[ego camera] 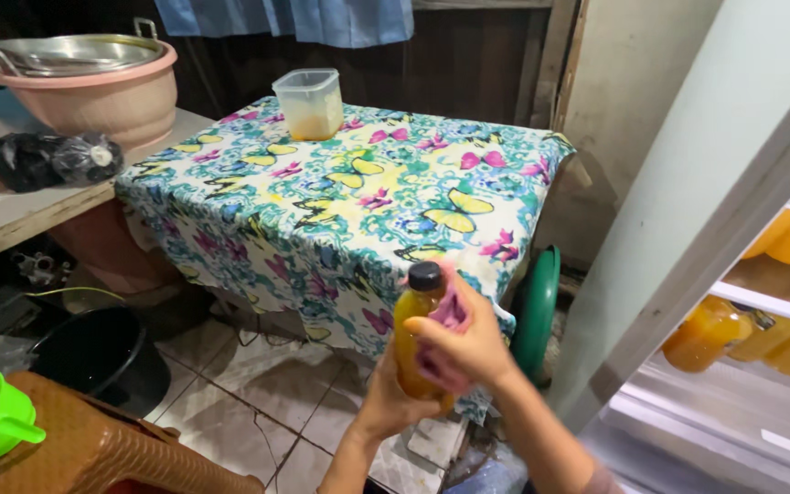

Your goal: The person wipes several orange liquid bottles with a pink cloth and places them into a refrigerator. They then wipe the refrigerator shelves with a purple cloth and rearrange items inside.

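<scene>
A table (230,215) draped in a butterfly-print cloth (349,197) is seen against a dark wooden wall, with a lidded plastic container (309,102) set near its far edge. A pink basin (102,96) rests on a side shelf, cracked tiles cover the floor, and an open fridge (733,274) stocked with orange bottles is seen at the right. An orange bottle (416,334) is held upright in front of the table, black cap uppermost, long axis vertical. It is gripped from below by the left hand (386,402), while a pink cloth (445,320) is pressed around its side by the right hand (468,348).
</scene>
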